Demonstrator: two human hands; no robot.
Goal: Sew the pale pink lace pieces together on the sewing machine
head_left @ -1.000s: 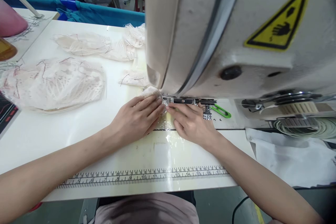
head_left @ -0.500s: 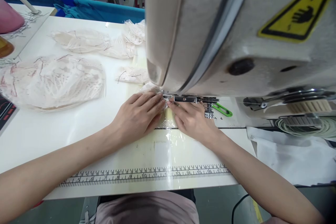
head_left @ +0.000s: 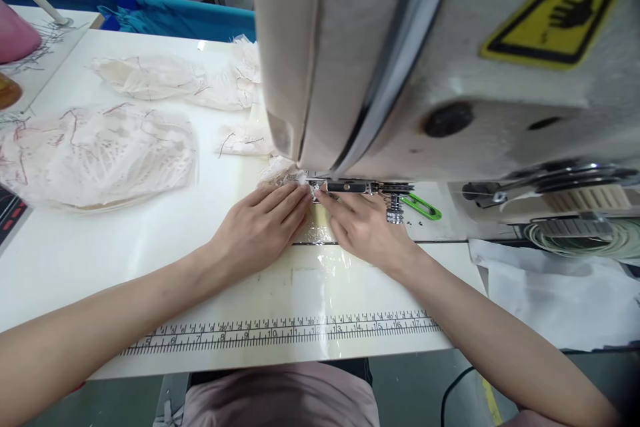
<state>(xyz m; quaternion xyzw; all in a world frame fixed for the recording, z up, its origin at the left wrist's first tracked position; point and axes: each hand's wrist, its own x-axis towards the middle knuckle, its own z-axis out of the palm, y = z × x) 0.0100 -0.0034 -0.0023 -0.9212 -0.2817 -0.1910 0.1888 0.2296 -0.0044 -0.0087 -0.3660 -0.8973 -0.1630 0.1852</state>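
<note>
A small piece of white lace fabric (head_left: 281, 171) lies under the sewing machine head (head_left: 380, 80), beside its presser foot (head_left: 315, 187). My left hand (head_left: 260, 223) presses on the lace from the left, fingers long and close together, thumb tucked below. From the right, my right hand (head_left: 367, 227) reaches under the metal thread tensioner (head_left: 395, 203), its index fingertip at the lace edge by the foot. Machine parts hide some of its other fingers. Both hands hold the lace down on the shiny plate (head_left: 317, 230).
More sheer lace pieces with loose red threads (head_left: 107, 157) lie left, others (head_left: 175, 77) behind. A green thread snip (head_left: 423, 207) sits right of my right hand. White cloth (head_left: 560, 293) covers the right end. A printed ruler (head_left: 280, 333) runs along the front edge.
The view has shifted slightly, moving the machine head left in the picture. My left hand has drawn back a little toward me, showing more lace beyond its fingertips. My right hand barely moves.
</note>
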